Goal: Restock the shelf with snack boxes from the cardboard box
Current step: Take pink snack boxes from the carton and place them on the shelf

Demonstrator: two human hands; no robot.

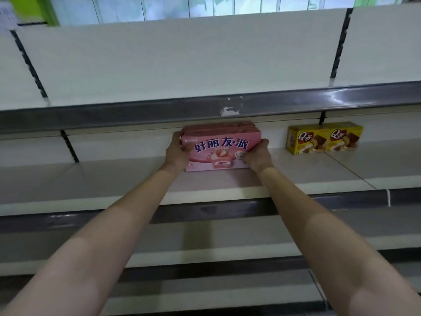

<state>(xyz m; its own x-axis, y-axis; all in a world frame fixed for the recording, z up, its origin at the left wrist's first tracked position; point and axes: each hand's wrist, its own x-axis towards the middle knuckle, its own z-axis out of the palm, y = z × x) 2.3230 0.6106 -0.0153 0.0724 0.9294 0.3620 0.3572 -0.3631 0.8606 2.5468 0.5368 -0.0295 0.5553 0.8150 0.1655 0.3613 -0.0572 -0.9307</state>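
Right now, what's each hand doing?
Left hand: grips the left end of the pink snack box.
Right hand: grips the box's right end.

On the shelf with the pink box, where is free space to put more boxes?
Left of the pink box, held by left hand and right hand, the shelf lies bare. A narrower gap separates it from the yellow boxes.

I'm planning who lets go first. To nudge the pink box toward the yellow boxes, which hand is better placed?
Probably the left hand: it grips the pink box at the end away from the yellow boxes, so it can push.
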